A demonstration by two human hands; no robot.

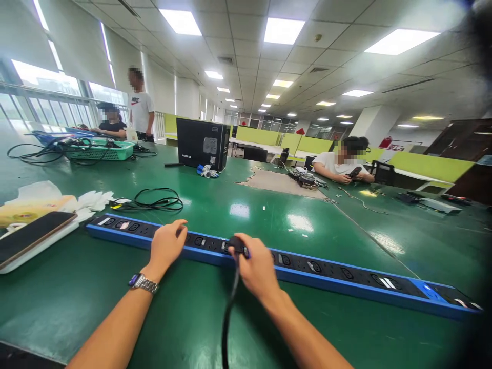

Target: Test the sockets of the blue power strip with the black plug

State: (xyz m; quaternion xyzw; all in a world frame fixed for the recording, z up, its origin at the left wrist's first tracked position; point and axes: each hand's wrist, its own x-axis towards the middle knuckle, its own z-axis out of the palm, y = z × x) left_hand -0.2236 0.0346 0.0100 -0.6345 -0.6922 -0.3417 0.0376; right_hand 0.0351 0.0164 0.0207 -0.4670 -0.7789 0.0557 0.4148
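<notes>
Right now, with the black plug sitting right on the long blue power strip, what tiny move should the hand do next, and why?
Probably press the plug straight down into the socket beneath it. The right hand already grips it right over the power strip, its cable trailing back toward the person, and the left hand rests on the strip, steadying it. Whether the plug is seated yet cannot be seen.

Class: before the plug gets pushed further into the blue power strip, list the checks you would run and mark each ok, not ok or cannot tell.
1. Right hand grips the black plug: ok.
2. Left hand rests on the power strip, steadying it: ok.
3. Plug sits over a socket: ok.
4. Pins lined up with the socket: cannot tell, hidden by the fingers.
5. Cable runs free towards the camera: ok.
</notes>
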